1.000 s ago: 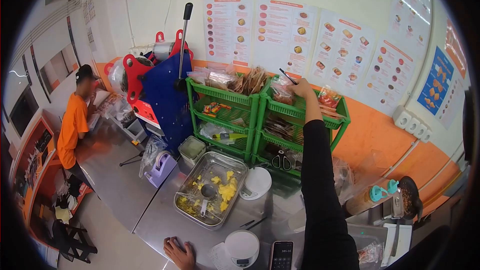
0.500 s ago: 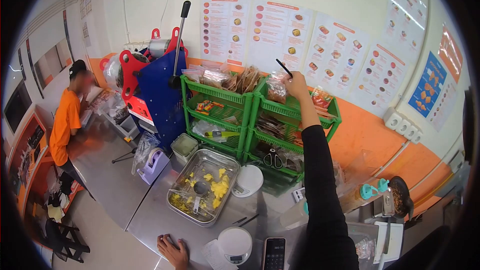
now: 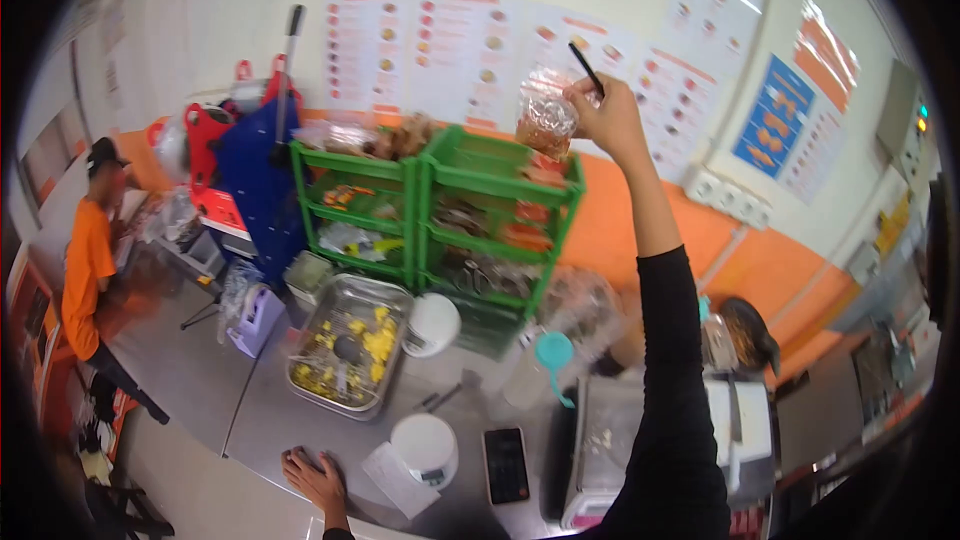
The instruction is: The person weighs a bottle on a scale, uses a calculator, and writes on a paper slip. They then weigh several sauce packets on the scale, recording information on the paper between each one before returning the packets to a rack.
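My right hand [image 3: 612, 118] is raised in front of the wall, pinching a clear plastic bag [image 3: 547, 120] with reddish-brown contents. A black pen [image 3: 584, 65] sticks up from the same hand. Below the bag stands a green tiered rack [image 3: 480, 165] with packets on its shelves. My left hand [image 3: 313, 476] lies on the steel table [image 3: 268, 420] near its front edge, fingers apart and holding nothing. To its right are a paper slip [image 3: 402, 482], a round white kitchen scale [image 3: 424, 444] and a phone [image 3: 506, 468].
A metal tray [image 3: 300, 380] with yellow pieces and a scoop sits mid-table, a second white scale [image 3: 434, 324] beside it. A purple tape dispenser [image 3: 258, 320] and a blue-and-red machine [image 3: 262, 165] stand left. A turquoise-lidded container [image 3: 554, 352] is right. A person in orange [image 3: 88, 258] stands far left.
My right hand has lifted the bag up out of the rack's top basket, the pen still in it. The view has turned to the right. My left hand stays on the table.
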Demonstrator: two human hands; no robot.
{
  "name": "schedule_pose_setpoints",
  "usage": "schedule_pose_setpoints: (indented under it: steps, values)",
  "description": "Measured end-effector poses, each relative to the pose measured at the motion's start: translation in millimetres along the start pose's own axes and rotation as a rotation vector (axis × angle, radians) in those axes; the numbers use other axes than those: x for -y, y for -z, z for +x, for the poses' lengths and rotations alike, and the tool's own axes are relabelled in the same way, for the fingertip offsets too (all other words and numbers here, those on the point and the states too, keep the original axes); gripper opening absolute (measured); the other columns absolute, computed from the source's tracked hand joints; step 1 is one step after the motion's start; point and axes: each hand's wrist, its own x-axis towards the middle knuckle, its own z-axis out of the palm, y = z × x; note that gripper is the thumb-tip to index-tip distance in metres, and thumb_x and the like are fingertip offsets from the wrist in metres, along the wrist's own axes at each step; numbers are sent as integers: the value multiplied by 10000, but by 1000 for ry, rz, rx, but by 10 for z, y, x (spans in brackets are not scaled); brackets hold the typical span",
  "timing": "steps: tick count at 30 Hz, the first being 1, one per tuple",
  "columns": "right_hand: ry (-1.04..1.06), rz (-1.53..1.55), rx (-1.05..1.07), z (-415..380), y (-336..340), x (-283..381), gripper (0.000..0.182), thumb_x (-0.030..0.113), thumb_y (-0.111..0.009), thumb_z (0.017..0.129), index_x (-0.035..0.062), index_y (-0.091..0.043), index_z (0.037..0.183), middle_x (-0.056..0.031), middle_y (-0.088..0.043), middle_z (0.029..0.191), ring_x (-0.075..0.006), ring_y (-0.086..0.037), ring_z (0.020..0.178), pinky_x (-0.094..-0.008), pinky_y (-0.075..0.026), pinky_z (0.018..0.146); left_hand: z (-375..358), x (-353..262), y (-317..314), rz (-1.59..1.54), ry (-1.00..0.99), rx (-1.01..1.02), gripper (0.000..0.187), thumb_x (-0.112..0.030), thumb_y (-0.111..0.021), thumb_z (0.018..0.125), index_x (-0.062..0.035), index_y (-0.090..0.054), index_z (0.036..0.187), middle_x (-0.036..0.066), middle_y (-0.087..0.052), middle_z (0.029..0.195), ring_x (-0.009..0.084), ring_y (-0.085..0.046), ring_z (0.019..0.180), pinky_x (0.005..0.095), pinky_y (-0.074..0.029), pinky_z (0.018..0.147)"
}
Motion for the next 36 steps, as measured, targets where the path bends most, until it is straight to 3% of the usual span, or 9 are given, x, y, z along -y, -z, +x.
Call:
schedule_pose_setpoints:
  steps: [3,4,7,9,14,18,21,25,36]
  values:
    - [-208,44,93,-611,826,292,197,165,-711,785,-24,-668,821,-67,-600,662,-130,-491,601,-293,-404,568,-1,74,-23,53,-42,18,462,-349,-554,859,-31,-495,1189,194,-418,1300,372,-389,1205,488,-311,1000]
    - [-75,-151,96,-841,1049,209,195,140,-668,799,-47,-641,846,-201,-643,743,-290,-655,685,-355,-490,643,-6,88,-18,77,-54,28,467,-372,-537,878,-32,-494,1195,191,-418,1303,370,-393,1202,487,-317,994]
    - [-176,-341,128,-1719,1663,281,188,134,-673,800,-43,-630,850,-213,-642,787,-339,-638,731,-372,-482,668,-3,138,-94,122,-103,17,509,-447,-470,927,-34,-491,1224,177,-415,1315,365,-404,1194,488,-327,981]
    - [-145,-348,75,-2312,1980,277,197,114,-671,801,-66,-591,819,-206,-499,663,-237,-485,566,-359,-412,575,-7,203,-120,124,-122,5,513,-450,-462,929,-36,-490,1230,173,-413,1319,362,-407,1191,490,-326,979]
    - [-258,-507,60,-3476,2585,55,109,45,-687,773,-26,-609,798,-168,-565,681,-313,-565,659,-363,-446,636,-8,255,-179,138,-128,9,528,-478,-434,941,-44,-483,1238,174,-408,1327,360,-409,1187,487,-328,975]
    - [-385,-491,-7,-3815,2654,15,85,7,-684,769,-24,-609,795,-156,-591,722,-305,-586,696,-365,-462,665,2,324,-246,151,-142,-10,530,-486,-427,944,-51,-479,1241,189,-402,1333,365,-408,1191,484,-329,974]
    - [-337,-369,-57,-3856,2531,33,88,14,-686,777,-24,-612,802,-156,-594,730,-290,-589,704,-357,-466,674,0,345,-273,140,-171,-56,516,-471,-454,938,-50,-480,1236,202,-403,1333,372,-407,1198,491,-330,975]
    - [-491,-225,17,-3947,2161,29,70,3,-662,757,-23,-623,809,-176,-624,777,-334,-586,758,-398,-461,696,1,335,-264,83,-176,-74,480,-410,-521,917,-36,-493,1215,217,-425,1313,386,-419,1198,494,-335,983]
    - [-444,-241,191,-4517,1591,-50,108,15,-680,738,-4,-617,823,-168,-635,829,-361,-573,822,-432,-450,735,-327,74,68,-262,-199,-55,428,-260,-541,901,12,-476,1225,253,-417,1285,409,-394,1206,478,-329,1004]
